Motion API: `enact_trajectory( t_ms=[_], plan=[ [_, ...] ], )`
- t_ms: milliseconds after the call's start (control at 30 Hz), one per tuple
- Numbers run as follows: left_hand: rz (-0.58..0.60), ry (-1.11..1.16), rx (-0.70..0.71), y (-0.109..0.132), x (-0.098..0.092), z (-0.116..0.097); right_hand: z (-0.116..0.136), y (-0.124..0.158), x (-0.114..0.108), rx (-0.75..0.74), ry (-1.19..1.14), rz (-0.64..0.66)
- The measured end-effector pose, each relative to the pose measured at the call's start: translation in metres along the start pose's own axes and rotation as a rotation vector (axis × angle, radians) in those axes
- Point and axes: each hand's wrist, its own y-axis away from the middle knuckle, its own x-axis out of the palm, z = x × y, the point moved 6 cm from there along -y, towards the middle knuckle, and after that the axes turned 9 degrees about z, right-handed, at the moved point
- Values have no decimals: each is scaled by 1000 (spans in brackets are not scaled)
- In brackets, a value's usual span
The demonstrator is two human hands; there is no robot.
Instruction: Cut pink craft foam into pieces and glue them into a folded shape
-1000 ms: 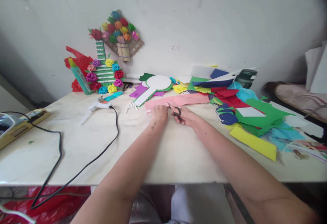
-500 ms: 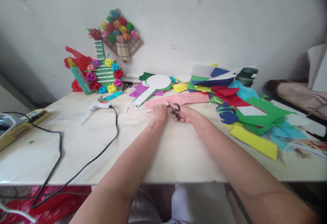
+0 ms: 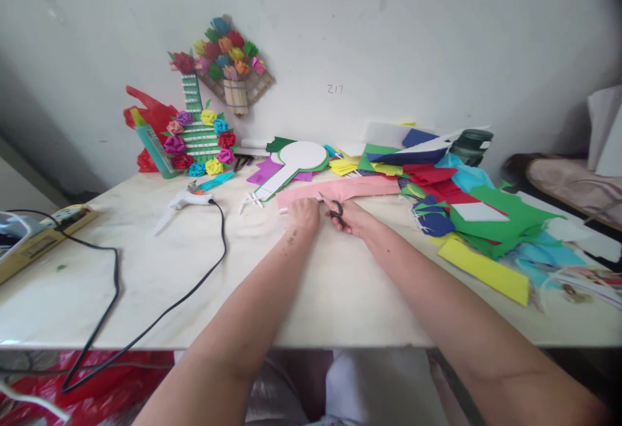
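A long strip of pink paper [image 3: 350, 187] lies flat across the table in front of me. My left hand [image 3: 304, 214] is closed on its near edge toward the left end, fingertips mostly hidden from view. Just to the right, my right hand [image 3: 354, 218] grips a pair of scissors [image 3: 335, 207] with dark handles, the blades at the paper's near edge beside my left hand. Behind the strip rests a white round-topped shape with a long neck [image 3: 302, 155], backed in green. Small white sticks [image 3: 251, 201] lie by the foot of that neck.
A white glue gun [image 3: 187, 199] with a black cord [image 3: 197, 281] lies on the left, near a teal bottle [image 3: 154, 152]. Paper-flower crafts [image 3: 201, 134] lean at the wall. Coloured paper scraps [image 3: 505, 218] pile up on the right, with a yellow piece [image 3: 486, 270] nearest me.
The scissors have closed somewhat, their handles drawing together in my right hand. My left hand stays in place on the pink paper, and the view has shifted slightly.
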Motion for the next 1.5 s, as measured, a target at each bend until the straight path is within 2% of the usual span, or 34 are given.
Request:
enact_trajectory(
  t_ms=[167, 333, 467, 767, 967, 1133, 1233, 1333, 1500],
  plan=[
    [5, -3, 7, -1, 1, 1, 1, 2, 0, -21, -1, -16],
    [-15, -16, 9, 2, -1, 0, -4, -5, -3, 0, -14, 27],
    [-32, -34, -3, 5, -10, 4, -9, -10, -7, 48, -7, 44],
    [39, -179, 39, 4, -27, 18, -12, -11, -10, 94, -16, 66],
    [-28, -145, 52, -7, -42, 26, -10, -8, -9, 108, -22, 68],
    [-72, -145, 104, -24, -37, 34, -9, -6, -8, 114, -23, 61],
    [-101, -151, 198, -32, -32, 33, -9, -6, -9, 108, -20, 66],
    [-116, -167, 251, -36, -29, 32, -9, -7, -9, 102, -17, 66],
    [-85, -215, 258, -34, -25, 31, -8, -5, -6, 108, -24, 63]
  ],
)
